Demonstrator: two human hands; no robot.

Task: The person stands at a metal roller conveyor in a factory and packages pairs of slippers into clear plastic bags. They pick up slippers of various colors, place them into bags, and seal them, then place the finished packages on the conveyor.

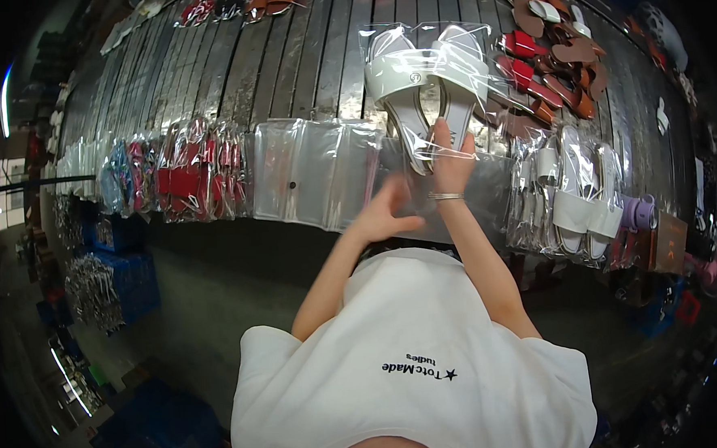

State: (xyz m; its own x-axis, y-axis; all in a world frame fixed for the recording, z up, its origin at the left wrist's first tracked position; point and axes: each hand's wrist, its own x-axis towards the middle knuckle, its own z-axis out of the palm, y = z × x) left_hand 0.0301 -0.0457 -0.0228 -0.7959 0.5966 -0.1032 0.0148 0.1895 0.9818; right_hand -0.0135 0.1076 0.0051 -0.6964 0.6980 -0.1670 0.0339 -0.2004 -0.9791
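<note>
White sandals point(403, 71) in a clear bag sit right of centre in the upper half of the frame, over the slatted metal desk point(302, 73). Their long axis runs up and down the frame, strapped ends uppermost. The right hand point(453, 166) is nearer, overlapping the pair's lower end; its thumb and fingers stand apart, but I cannot tell whether its grip clamps anything. The left hand point(386, 213), blurred, is below and left of the pair, its grip spread, near flat clear bags point(315, 173).
</note>
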